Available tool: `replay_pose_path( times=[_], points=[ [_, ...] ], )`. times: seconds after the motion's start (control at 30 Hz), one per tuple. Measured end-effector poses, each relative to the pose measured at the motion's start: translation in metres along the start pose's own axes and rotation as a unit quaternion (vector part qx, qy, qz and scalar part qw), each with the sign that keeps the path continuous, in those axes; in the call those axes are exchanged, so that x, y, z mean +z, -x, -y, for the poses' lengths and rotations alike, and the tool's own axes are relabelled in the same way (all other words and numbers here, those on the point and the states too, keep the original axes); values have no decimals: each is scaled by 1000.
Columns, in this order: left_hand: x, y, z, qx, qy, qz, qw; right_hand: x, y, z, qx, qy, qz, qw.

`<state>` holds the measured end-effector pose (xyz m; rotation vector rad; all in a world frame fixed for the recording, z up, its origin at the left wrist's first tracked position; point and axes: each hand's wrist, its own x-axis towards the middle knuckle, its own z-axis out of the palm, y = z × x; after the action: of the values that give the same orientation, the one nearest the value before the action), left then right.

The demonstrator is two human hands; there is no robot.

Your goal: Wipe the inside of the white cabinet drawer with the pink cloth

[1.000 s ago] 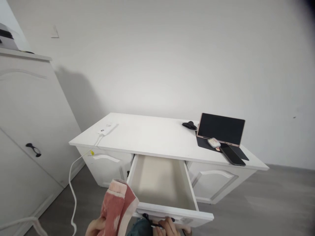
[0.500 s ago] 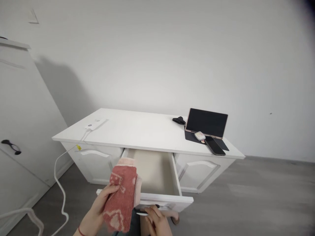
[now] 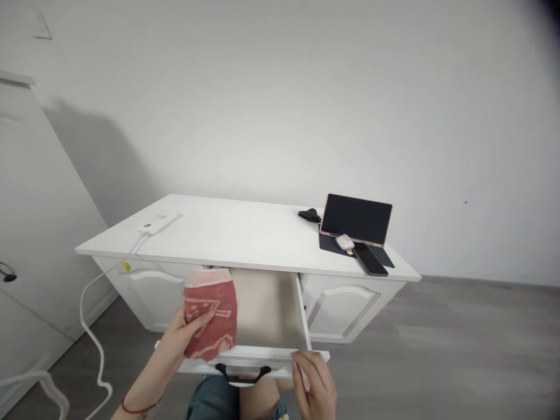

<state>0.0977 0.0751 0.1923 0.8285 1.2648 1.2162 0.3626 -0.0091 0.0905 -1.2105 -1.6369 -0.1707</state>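
At the right end of the drawer's (image 3: 271, 309) front, the right hand (image 3: 315, 384) is touching the edge with bent fingers, perhaps steadying it; whether they are clamping or merely resting, I cannot tell. The handle (image 3: 242, 377), mid-front on the drawer, is sitting free of both hands. Over the drawer's left side, the left hand (image 3: 186, 333) is clamping the red cloth (image 3: 214, 332), thumb across its near face, probably because something so soft would sag unpinched. The drawer is standing pulled out, leaving its inside reachable. Left of the drawer, a cord (image 3: 97, 353) is hanging from a white device (image 3: 153, 224) on the bench (image 3: 236, 233). Behind and right of the drawer, a phone (image 3: 370, 259) and small case (image 3: 345, 242) are lying before a tablet (image 3: 356, 219), which is leaning back, seemingly so its screen faces the sitter.
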Motion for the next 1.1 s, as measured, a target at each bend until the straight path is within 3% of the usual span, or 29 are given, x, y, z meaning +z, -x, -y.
replay_pose_path(
  times=[0.1,0.2,0.37,0.43,0.57,0.73,0.83,0.93,1.1],
  points=[
    [-24,-14,-1,112,-141,-17,984,-2,-17,-7,-18,45,-1,999],
    [-45,-22,-8,200,-273,-57,939,4,-21,-13,-21,78,18,997],
    [-44,-28,-17,308,-455,-50,834,12,-13,-8,-38,101,72,992],
    [-36,-32,-15,316,-489,-34,813,12,-10,-4,-37,109,81,990],
    [-25,-41,-6,281,-530,14,800,13,-6,-4,-47,138,85,986],
    [-16,-51,-9,193,-571,141,786,18,-3,-8,-55,149,54,986],
    [-5,-59,-13,172,-612,222,739,19,-3,-7,-57,150,53,986],
    [11,-75,-15,198,-643,277,686,19,-3,-5,-49,153,51,986],
    [37,-117,-11,249,-700,283,606,19,-2,-6,-49,155,52,985]
  ],
)
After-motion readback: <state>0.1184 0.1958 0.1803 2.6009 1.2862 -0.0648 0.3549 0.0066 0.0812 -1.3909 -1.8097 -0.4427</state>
